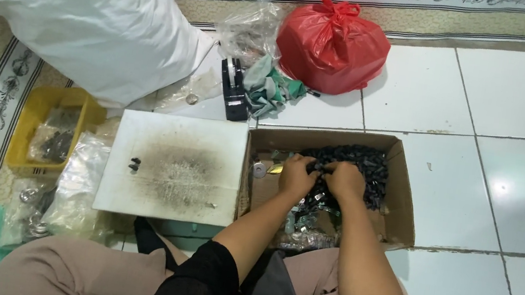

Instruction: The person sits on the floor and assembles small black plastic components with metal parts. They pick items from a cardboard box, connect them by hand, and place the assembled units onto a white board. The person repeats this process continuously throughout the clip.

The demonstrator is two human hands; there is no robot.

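Note:
A shallow cardboard box (399, 209) lies open on the tiled floor in front of me, filled with a heap of small black parts (360, 165) and some silvery ones nearer me. Both hands reach into it. My left hand (298, 176) and my right hand (343, 180) sit side by side on the heap, fingers curled down into the black parts. What the fingers grip is hidden. A small yellow-and-metal item (271, 168) lies just left of my left hand.
A white board (172, 169) with a sooty smudge and two tiny black parts lies left of the box. A yellow tray (36, 127), clear plastic bags (72, 188), a big white sack (82, 9) and a red bag (332, 43) surround it. Bare tiles lie to the right.

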